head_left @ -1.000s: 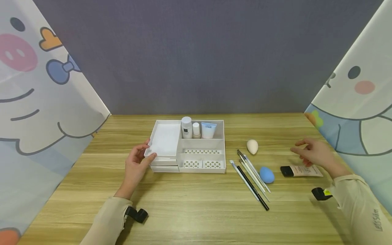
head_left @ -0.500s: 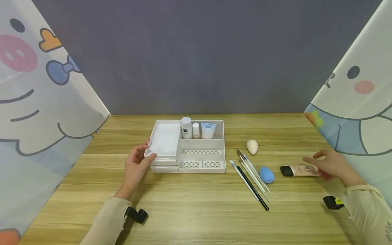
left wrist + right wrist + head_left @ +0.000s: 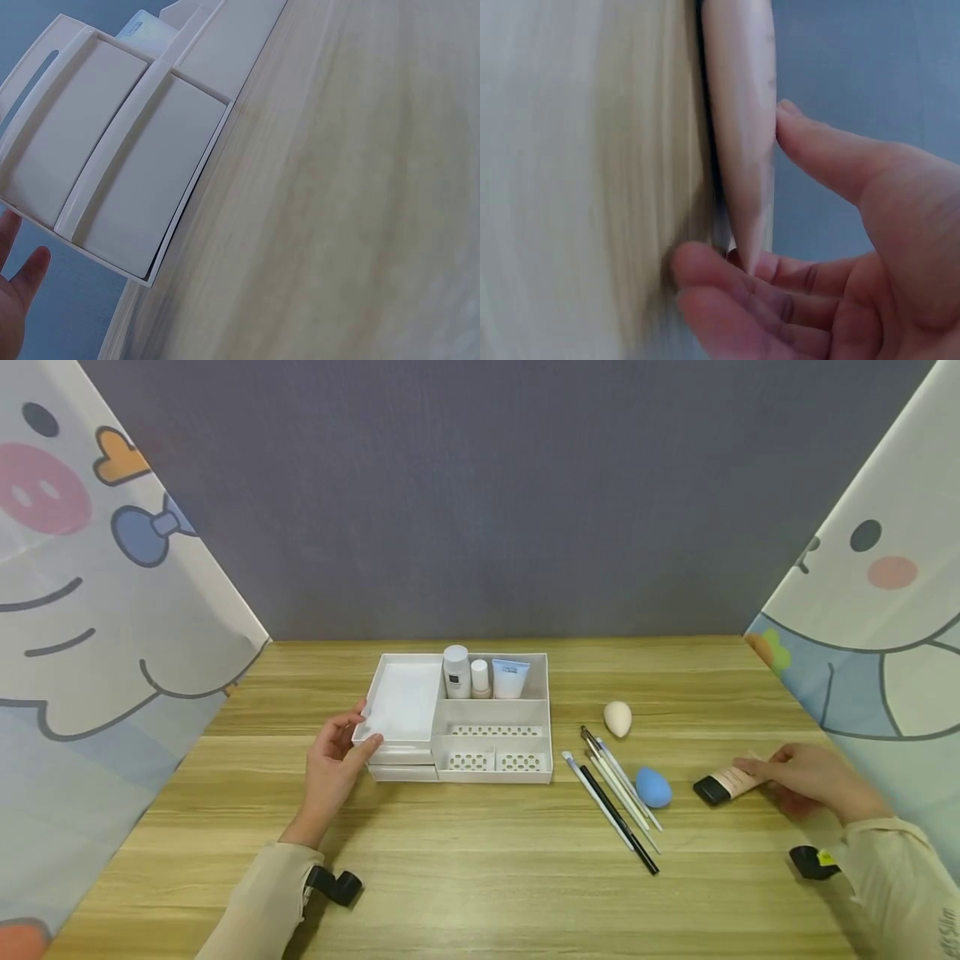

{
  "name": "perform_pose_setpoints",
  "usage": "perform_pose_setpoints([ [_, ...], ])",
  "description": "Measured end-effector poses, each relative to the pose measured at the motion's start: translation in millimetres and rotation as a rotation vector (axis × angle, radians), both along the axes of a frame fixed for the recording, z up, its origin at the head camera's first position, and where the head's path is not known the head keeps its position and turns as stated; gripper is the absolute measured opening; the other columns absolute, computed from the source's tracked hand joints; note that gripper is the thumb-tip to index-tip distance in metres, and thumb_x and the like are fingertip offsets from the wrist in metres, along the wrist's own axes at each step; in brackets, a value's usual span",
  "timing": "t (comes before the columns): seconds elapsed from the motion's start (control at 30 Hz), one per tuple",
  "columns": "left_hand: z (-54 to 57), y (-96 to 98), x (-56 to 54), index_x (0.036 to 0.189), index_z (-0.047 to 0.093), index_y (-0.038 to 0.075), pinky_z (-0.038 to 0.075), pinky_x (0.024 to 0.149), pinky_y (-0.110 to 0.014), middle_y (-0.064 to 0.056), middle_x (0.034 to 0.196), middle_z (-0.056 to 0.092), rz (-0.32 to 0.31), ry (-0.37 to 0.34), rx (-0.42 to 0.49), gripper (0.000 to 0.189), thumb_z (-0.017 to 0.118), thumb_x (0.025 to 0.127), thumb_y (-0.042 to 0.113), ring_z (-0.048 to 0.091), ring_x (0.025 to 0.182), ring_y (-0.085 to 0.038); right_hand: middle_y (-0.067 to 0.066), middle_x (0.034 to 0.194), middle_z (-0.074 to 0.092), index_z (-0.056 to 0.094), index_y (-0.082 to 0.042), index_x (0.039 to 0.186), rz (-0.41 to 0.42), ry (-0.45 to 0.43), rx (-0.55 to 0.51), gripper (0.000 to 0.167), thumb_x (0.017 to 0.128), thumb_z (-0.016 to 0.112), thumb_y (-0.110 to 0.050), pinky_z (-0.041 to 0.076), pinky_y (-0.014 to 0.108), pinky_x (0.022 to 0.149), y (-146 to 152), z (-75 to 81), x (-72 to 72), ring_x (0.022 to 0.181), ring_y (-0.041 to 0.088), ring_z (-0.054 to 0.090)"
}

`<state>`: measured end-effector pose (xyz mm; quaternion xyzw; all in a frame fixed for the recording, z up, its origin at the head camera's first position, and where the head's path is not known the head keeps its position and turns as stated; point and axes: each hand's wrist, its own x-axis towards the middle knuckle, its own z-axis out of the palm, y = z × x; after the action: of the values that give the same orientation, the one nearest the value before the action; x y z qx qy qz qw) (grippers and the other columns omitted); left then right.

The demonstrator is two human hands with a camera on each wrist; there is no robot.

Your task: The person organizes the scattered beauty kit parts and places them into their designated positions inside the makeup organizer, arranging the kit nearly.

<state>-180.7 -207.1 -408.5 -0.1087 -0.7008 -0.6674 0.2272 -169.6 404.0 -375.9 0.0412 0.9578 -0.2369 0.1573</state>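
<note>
In the head view, my right hand [image 3: 817, 781] holds the rear end of a beige squeeze tube [image 3: 741, 780] with a black cap, thumb on its upper face. The right wrist view shows that thumb against the tube [image 3: 742, 97] and curled fingers at its flat end. My left hand [image 3: 330, 768] rests at the left side of a white desktop organizer [image 3: 495, 773], its thumb at the front corner of the top tray. Two drawer fronts [image 3: 150, 172] with curved handles show in the left wrist view, beside loosely spread fingers.
In the organizer's back compartment stand a white bottle [image 3: 457, 675], a small white-capped bottle [image 3: 480, 681] and a light blue tube [image 3: 510, 680]. Several makeup brushes [image 3: 617, 789] lie right of it, near a blue sponge [image 3: 653, 787] and a cream egg-shaped sponge [image 3: 618, 719].
My right hand has moved right and down onto the beige tube and taken hold of it. The tube has turned, its cap end swinging toward the front. My left hand stays put.
</note>
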Motion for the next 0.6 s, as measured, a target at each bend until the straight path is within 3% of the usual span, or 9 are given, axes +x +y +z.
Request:
perform_pose_setpoints([
  [0.07,0.5,0.3,-0.1,0.108,0.049,-0.019,0.044,0.098,-0.018,-0.029,0.140,0.050,-0.004,-0.002,0.005,0.028,0.064,0.084,-0.019,0.056,0.123,-0.007,0.005,0.072,0.063,0.054,0.014,0.102,-0.015,-0.007,-0.031,0.071,0.095,0.055,-0.057,0.052,0.033,0.059,-2.2,-0.4,-2.5,0.061,0.018,0.062],
  [0.23,0.8,-0.1,0.1,0.109,0.049,-0.019,0.044,0.098,-0.018,-0.030,0.140,0.050,-0.007,-0.009,-0.002,0.029,0.064,0.084,-0.020,0.056,0.123,-0.006,0.007,0.071,0.065,0.032,0.023,0.123,-0.123,-0.064,-0.289,0.077,0.098,0.060,-0.044,0.058,0.037,0.057,-8.5,-6.3,-9.3,0.060,0.019,0.067],
  [0.33,0.5,-0.4,-0.1,0.111,0.050,-0.018,0.043,0.099,-0.018,-0.031,0.141,0.049,-0.002,-0.015,-0.017,0.031,0.064,0.084,-0.020,0.055,0.123,-0.005,0.007,0.071,0.066,0.023,0.025,0.130,-0.141,-0.068,-0.394,0.077,0.099,0.060,-0.035,0.059,0.037,0.058,-10.4,-10.2,-12.4,0.060,0.018,0.067],
  [0.47,0.4,-0.7,0.2,0.111,0.050,-0.017,0.043,0.099,-0.018,-0.029,0.141,0.050,0.006,-0.021,-0.026,0.031,0.065,0.084,-0.020,0.055,0.123,-0.004,0.007,0.076,0.065,0.018,0.024,0.135,-0.132,-0.045,-0.473,0.073,0.101,0.059,-0.025,0.059,0.037,0.061,-11.5,-14.5,-17.0,0.063,0.018,0.068],
  [0.6,0.1,-1.2,0.1,0.111,0.050,-0.018,0.043,0.099,-0.018,-0.029,0.141,0.050,0.003,-0.014,-0.021,0.031,0.065,0.083,-0.020,0.055,0.123,-0.004,0.006,0.079,0.063,0.020,0.022,0.135,-0.113,0.042,-0.532,0.063,0.102,0.057,-0.016,0.060,0.036,0.061,-13.8,-19.2,-21.5,0.064,0.016,0.068],
])
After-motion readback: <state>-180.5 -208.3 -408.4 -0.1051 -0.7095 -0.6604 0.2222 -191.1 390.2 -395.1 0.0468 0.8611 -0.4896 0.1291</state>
